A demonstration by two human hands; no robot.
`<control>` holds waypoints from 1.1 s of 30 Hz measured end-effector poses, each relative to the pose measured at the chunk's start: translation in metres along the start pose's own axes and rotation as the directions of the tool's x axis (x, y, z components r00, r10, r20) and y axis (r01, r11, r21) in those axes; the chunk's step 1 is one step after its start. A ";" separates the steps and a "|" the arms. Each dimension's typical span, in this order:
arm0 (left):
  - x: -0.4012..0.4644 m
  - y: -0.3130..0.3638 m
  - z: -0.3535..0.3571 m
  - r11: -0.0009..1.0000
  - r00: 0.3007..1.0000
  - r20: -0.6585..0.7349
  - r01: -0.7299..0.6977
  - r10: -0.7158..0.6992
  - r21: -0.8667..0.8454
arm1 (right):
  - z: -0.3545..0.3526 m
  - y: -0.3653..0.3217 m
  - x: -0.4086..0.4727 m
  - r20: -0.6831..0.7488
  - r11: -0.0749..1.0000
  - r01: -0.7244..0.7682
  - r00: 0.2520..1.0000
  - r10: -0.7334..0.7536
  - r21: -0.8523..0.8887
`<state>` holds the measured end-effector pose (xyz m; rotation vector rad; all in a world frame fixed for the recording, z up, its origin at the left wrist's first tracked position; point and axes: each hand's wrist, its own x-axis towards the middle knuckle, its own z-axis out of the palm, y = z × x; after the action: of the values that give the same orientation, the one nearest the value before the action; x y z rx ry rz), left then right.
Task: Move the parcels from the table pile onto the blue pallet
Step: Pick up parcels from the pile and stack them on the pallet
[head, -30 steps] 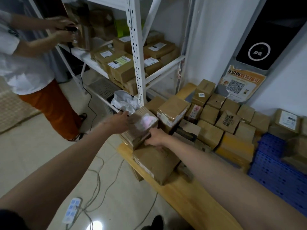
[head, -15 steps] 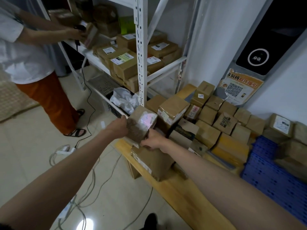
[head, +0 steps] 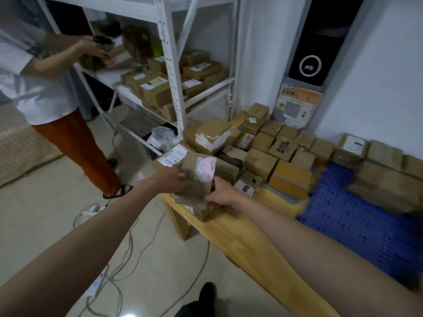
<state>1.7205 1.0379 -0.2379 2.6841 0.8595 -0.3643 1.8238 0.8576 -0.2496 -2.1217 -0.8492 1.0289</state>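
A small brown parcel [head: 198, 176] with a faded pinkish label is held up between both hands above the near left end of the wooden table [head: 247, 239]. My left hand [head: 168, 179] grips its left side; my right hand [head: 220, 194] grips its lower right corner. Under it lies another brown parcel [head: 199, 209] on the table edge. The pile of parcels [head: 263, 152] covers the table behind. The blue pallet [head: 357, 227] lies to the right, with several parcels [head: 384, 175] along its far side.
A white metal shelf rack [head: 174, 88] stacked with labelled boxes stands behind the table's left end. A person in a white shirt and orange trousers [head: 57, 106] works at the rack. Cables and a power strip [head: 100, 277] lie on the tiled floor.
Both hands have lifted the pink-labelled parcel off the pile and drawn it slightly toward me; a white-labelled parcel behind it has come into view.
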 end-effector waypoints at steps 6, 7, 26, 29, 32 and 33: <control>-0.043 0.084 0.017 0.974 0.974 0.017 -0.224 0.224 0.002 | -0.030 0.057 -0.080 -0.066 0.995 -0.069 0.995 0.074 0.071; -0.050 0.099 0.020 0.959 0.959 0.014 -0.282 0.282 -0.004 | -0.035 0.067 -0.094 -0.085 0.993 -0.088 0.992 0.095 0.083; -0.046 0.334 0.094 0.831 0.806 0.252 -0.556 0.536 0.013 | -0.137 0.225 -0.211 -0.286 0.892 -0.383 0.850 0.442 0.239; -0.014 0.361 0.088 0.801 0.773 0.254 -0.598 0.581 -0.014 | -0.169 0.237 -0.194 -0.296 0.877 -0.390 0.834 0.466 0.280; 0.022 0.388 0.083 0.797 0.760 0.268 -0.602 0.592 -0.052 | -0.204 0.249 -0.172 -0.297 0.863 -0.391 0.823 0.483 0.320; 0.035 0.397 0.081 0.798 0.759 0.270 -0.600 0.592 -0.063 | -0.215 0.253 -0.164 -0.307 0.863 -0.384 0.820 0.482 0.329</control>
<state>1.9726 0.7191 -0.2436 2.6567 -0.1076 -0.5716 1.9912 0.5273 -0.2626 -2.2315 -0.0262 0.8363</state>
